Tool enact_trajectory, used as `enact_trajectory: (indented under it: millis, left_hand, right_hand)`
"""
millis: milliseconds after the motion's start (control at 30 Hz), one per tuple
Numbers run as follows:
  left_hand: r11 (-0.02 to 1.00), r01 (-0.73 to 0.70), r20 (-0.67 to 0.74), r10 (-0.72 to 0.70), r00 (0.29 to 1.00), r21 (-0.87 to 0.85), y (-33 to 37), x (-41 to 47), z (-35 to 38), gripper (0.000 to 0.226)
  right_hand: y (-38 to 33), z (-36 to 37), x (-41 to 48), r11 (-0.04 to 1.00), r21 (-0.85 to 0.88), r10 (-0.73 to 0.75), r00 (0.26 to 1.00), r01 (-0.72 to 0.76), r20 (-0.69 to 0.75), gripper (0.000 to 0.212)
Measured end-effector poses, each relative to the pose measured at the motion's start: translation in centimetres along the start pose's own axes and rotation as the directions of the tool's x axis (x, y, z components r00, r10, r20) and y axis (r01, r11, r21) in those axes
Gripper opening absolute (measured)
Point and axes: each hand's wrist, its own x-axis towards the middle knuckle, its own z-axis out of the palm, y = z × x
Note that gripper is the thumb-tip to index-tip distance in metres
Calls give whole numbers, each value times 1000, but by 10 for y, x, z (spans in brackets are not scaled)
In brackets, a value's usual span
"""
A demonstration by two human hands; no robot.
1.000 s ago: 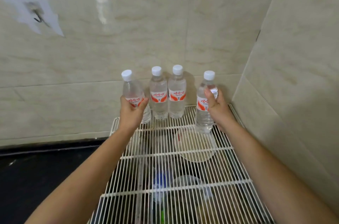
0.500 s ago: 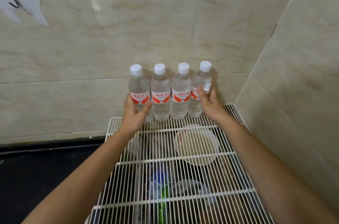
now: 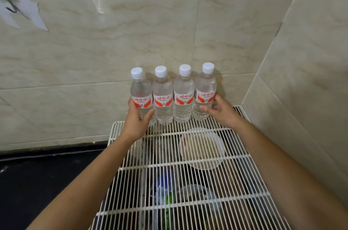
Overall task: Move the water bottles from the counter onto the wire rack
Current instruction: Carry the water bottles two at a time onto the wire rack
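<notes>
Several clear water bottles with white caps and red-and-white labels stand upright in a tight row at the back of the white wire rack (image 3: 243,177), against the tiled wall. My left hand (image 3: 136,122) is wrapped around the lower part of the leftmost bottle (image 3: 141,88). My right hand (image 3: 223,113) loosely cups the rightmost bottle (image 3: 205,84), thumb in front and fingers on its right side. The two middle bottles (image 3: 163,94) (image 3: 183,94) are untouched.
Beige tiled walls meet in a corner right of the rack (image 3: 250,86). Under the wires lie a clear round bowl (image 3: 202,149) and blurred items, one blue and one green. A black counter (image 3: 37,182) lies to the left.
Both outer bottles were brought inward and set against the middle pair, closing the row. My right hand's grip has loosened; my left hand stays on its bottle.
</notes>
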Motion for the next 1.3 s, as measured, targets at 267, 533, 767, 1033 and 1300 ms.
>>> enact_trajectory:
  millis: [267, 533, 767, 1033, 1300]
  left_hand:
    - [999, 34, -13, -34, 999, 4, 1, 4, 6, 82]
    - [985, -100, -83, 113, 990, 140, 16, -17, -9, 92]
    - [710, -176, -193, 407, 893, 682, 18, -101, -54, 66]
    - [506, 147, -353, 340, 872, 850, -31, -222, -143, 65]
    - [466, 377, -550, 319, 772, 800, -91, -340, -291, 66]
  right_hand:
    - [0, 7, 1, 998, -56, -25, 999, 26, 20, 73]
    - [1, 17, -19, 938, -333, -186, 955, 101, -232, 95]
    - [-14, 55, -55, 653, -711, -596, 756, 261, -270, 83]
    - [-55, 182, -89, 507, -660, -714, 699, 555, 41, 85]
    - [-148, 330, -165, 424, -554, -798, 585, 717, 146, 90]
